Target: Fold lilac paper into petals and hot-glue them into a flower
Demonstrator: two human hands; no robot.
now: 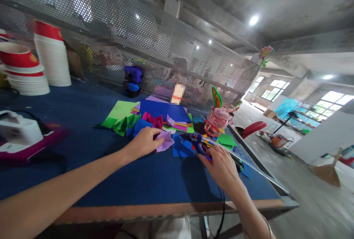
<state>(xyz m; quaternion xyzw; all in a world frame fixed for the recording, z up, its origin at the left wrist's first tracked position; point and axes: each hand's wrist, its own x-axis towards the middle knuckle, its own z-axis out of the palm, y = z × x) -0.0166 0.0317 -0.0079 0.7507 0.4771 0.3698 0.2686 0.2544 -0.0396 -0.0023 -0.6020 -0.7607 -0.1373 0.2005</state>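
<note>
My left hand [146,141] is closed, its thumb and fingers pinching a folded piece of light purple paper [165,141]. On the right, my right hand [221,163] has its fingers round the handle of a dark blue hot glue gun [195,139], whose nozzle points left toward the purple paper. Below the glue gun lies a square of blue paper [181,148]. Just behind my left hand sit a crumpled magenta paper piece [155,120] and green folded paper [124,124]. A stack of coloured sheets topped with dark blue paper [163,110] lies farther back.
Stacked paper cups [54,60] stand at the left, near a white device [19,130] on a magenta base. A pink transparent jar [217,121] stands right of the paper stack. Perforated metal panelling [155,47] rises behind the blue tabletop [132,183]. A black cord [222,213] hangs over the front edge.
</note>
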